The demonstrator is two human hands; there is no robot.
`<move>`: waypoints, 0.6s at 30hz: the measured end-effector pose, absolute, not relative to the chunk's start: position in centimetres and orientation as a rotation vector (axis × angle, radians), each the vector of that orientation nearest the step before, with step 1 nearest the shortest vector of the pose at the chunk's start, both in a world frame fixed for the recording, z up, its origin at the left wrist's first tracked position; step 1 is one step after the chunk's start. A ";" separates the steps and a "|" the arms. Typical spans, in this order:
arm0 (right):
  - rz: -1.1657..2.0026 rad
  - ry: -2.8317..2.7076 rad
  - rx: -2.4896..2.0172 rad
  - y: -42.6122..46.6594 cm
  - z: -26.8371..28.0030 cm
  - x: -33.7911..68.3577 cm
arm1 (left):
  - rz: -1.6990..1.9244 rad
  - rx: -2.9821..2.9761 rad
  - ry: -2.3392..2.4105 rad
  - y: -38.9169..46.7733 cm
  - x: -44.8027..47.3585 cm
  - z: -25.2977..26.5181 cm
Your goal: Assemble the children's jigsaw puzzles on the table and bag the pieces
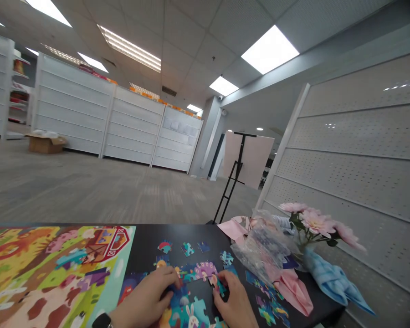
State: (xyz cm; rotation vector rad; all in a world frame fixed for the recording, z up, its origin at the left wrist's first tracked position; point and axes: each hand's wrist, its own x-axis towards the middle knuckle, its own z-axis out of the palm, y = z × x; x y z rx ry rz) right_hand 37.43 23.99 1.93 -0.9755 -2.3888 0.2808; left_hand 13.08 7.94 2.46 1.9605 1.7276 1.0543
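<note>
My right hand (pixel 235 301) pinches a small jigsaw puzzle piece (pixel 220 286) with teal and pink on it, at the right end of a row of joined pieces. A purple, octopus-like picture (pixel 206 270) shows in that row. My left hand (pixel 149 297), with a dark watch (pixel 102 321) at its wrist, rests on the pieces at the left. Its fingers are bent and its thumb stands apart, with nothing seen between them. Between my hands lies a joined teal section with a white rabbit (pixel 192 316). Part of the puzzle is hidden beneath my hands.
Loose pieces (pixel 187 248) lie beyond the row, and more pieces (pixel 268 312) lie at the right. A farm picture (pixel 71 273) covers the table's left. Crumpled plastic (pixel 263 243), pink cloth (pixel 294 289), blue cloth (pixel 331 278) and pink flowers (pixel 316 222) crowd the right edge.
</note>
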 end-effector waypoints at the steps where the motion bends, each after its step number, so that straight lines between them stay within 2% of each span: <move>1: 0.283 -2.395 -0.967 23.9 2.0 37.4 | 1.055 1.961 1.727 8.0 13.1 2.5; 8: 0.366 -2.385 -0.998 23.1 3.2 37.5 | 1.025 1.951 1.734 7.9 13.0 2.9; 13: 0.464 -2.394 -0.810 23.5 2.0 38.4 | 1.028 1.969 1.730 7.8 13.0 2.6; 18: 0.492 -2.355 -0.912 24.1 1.3 38.6 | 1.039 1.966 1.737 7.9 12.8 2.4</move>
